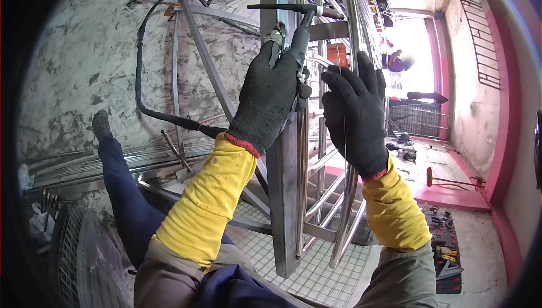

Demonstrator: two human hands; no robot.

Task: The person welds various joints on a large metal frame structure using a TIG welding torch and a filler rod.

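My left hand (265, 90), in a black knit glove, is closed around the handle of a TIG welding torch (301, 38). The torch's long black back cap points left and its nozzle points right, over the metal frame. From the torch, a black cable (139, 76) loops away to the left. My right hand (358, 116), also gloved, is beside the shiny tubes of a metal railing (341, 234). Its fingers point upward, partly bent, and a thin filler rod (345, 133) runs along the palm. The exact pinch on this rod is hard to make out.
A thick square steel beam (284, 206) runs under my left hand. Steel trestle legs (206, 59) stand on the stained floor. Metal lengths (73, 167) lie at left. A tool board (446, 251) is at lower right. Another person (398, 60) is in the background near the bright doorway.
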